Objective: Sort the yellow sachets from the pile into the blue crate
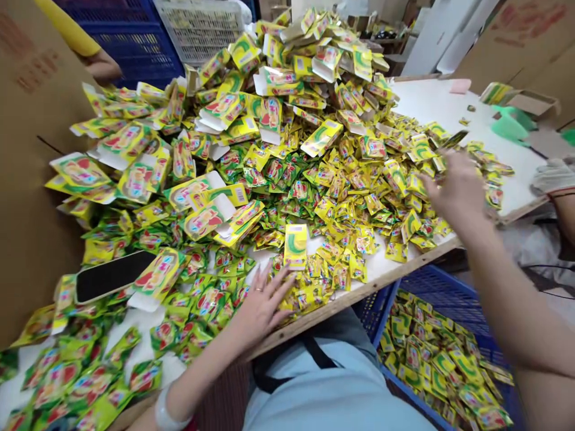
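Observation:
My left hand [265, 302] lies palm down at the table's front edge, fingers spread, over small yellow sachets [314, 293]. Its fingertips reach the lower edge of a small yellow carton [295, 246] with a green curved print. My right hand [462, 191] is raised over the right part of the sachet pile, its thumb apart; motion blur smears its fingers. Near those fingertips shows a dark, flat piece [453, 139], and I cannot tell whether it is held. Green sachets [211, 302] with red fruit prints lie left of my left hand.
A tall heap of yellow cartons [269, 78], many open-flapped, covers the table's back. A phone [114, 276] lies at left beside a cardboard box [40, 149]. Below the edge, a blue crate [431, 281] holds filled cartons. Another person's gloved hand [554, 178] is at right; an arm [101, 63] shows back left.

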`<state>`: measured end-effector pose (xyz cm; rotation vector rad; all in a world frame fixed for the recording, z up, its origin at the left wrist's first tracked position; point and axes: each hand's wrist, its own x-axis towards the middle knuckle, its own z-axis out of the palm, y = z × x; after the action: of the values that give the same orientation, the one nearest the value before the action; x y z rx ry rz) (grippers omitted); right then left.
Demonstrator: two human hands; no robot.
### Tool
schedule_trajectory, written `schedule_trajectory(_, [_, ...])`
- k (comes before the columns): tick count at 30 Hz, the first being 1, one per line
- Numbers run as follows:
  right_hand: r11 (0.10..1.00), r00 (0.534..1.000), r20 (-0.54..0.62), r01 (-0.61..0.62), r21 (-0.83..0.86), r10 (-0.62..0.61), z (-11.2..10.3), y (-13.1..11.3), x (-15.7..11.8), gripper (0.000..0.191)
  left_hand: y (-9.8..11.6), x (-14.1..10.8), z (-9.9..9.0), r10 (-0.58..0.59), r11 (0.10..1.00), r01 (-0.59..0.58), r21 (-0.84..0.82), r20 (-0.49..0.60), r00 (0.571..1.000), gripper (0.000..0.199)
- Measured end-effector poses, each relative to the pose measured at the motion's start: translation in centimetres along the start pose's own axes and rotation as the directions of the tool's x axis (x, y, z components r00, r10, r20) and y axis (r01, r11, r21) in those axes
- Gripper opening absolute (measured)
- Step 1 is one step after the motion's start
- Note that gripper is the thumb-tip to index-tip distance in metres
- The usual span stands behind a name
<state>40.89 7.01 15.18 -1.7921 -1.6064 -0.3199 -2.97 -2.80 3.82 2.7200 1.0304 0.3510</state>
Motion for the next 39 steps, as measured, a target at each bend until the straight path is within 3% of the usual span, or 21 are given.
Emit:
schedule_trajectory(2, [0.997,0.976,0.208,0.066,-0.031,-0.058,3.0,-3.3,-3.6,0.03,-1.3,0.2,-0.2,-0.114,0.993,0.113,-0.033,-0.038,0.993,0.051])
schedule_trajectory(4, [0.984,0.908,0.399,0.164,-0.064,-0.125,6.1,-7.0,-7.4,0.032,-2.1,1.2,-0.8,-0.235,0.97,0.229,-0.084,-0.073,0.969,0.04])
schedule_trajectory(6, [0.965,0.85,0.504,0.24,-0.106,-0.155,8.3,-10.0,-10.1,0.031,-2.6,2.6,-1.3,-0.364,0.93,0.357,-0.085,-0.087,0.928,0.035])
schedule_trajectory(10, [0.976,0.818,0.563,0.201,-0.083,-0.121,9.9,-11.5,-11.2,0.015,-2.5,5.5,-1.0,-0.461,0.887,0.46,-0.038,-0.008,0.887,0.047])
schedule_trajectory(13, [0.992,0.886,0.462,-0.026,0.126,-0.035,8.7,-10.1,-10.0,0.018,-2.2,6.7,-0.9,-0.488,0.872,0.488,-0.042,0.027,0.873,0.048])
schedule_trajectory(15, [0.877,0.907,0.418,-0.238,0.416,0.048,7.4,-9.3,-9.3,0.031,-2.2,6.9,-1.4,-0.483,0.875,0.484,-0.014,0.053,0.874,0.035])
schedule_trajectory(17, [0.627,0.864,0.495,-0.438,0.645,0.095,6.5,-9.4,-9.3,0.042,-2.3,6.9,-2.1,-0.463,0.886,0.463,0.015,0.071,0.883,0.017])
schedule_trajectory(19, [0.403,0.778,0.623,-0.597,0.694,0.08,6.1,-10.6,-10.2,0.046,-2.3,6.7,-2.8,-0.454,0.888,0.457,-0.053,0.05,0.889,0.016])
schedule_trajectory(20, [0.337,0.735,0.676,-0.65,0.681,0.05,6.2,-11.5,-10.9,0.046,-2.2,6.6,-3.1,-0.463,0.876,0.462,-0.142,0.023,0.886,0.017])
schedule_trajectory(22, [0.302,0.691,0.723,-0.685,0.664,-0.022,6.6,-13.5,-12.5,0.042,-1.7,6.7,-3.5,-0.507,0.802,0.452,-0.391,-0.045,0.861,0.017])
schedule_trajectory(24, [0.334,0.714,0.698,-0.645,0.687,-0.059,7.3,-15.5,-13.7,0.04,-0.9,7.1,-3.7,-0.549,0.676,0.367,-0.639,-0.106,0.829,0.019])
schedule_trajectory(26, [0.375,0.779,0.627,-0.575,0.727,-0.02,8.0,-16.8,-14.4,0.04,0.2,7.9,-3.7,-0.581,0.549,0.247,-0.798,-0.152,0.8,0.022])
schedule_trajectory(29, [0.392,0.844,0.53,-0.515,0.762,0.077,8.6,-17.3,-14.3,0.044,1.5,9.2,-3.8,-0.625,0.42,0.141,-0.896,-0.173,0.761,0.029])
schedule_trajectory(31, [0.394,0.863,0.493,-0.493,0.776,0.109,8.4,-16.8,-14.1,0.044,2.1,9.8,-3.9,-0.623,0.355,0.135,-0.925,-0.126,0.772,0.033])
schedule_trajectory(34, [0.382,0.874,0.472,-0.477,0.791,0.113,7.8,-16.1,-14.1,0.039,2.8,10.4,-4.0,-0.574,0.254,0.135,-0.958,-0.037,0.818,0.042])
schedule_trajectory(36, [0.347,0.875,0.47,-0.48,0.806,0.118,7.5,-15.9,-14.3,0.037,3.2,10.6,-3.8,-0.563,0.204,0.124,-0.971,-0.012,0.826,0.049])
schedule_trajectory(39, [0.201,0.822,0.544,-0.569,0.798,0.167,7.7,-16.1,-14.6,0.038,3.8,10.6,-3.1,-0.567,0.129,0.138,-0.982,0.042,0.823,0.057])
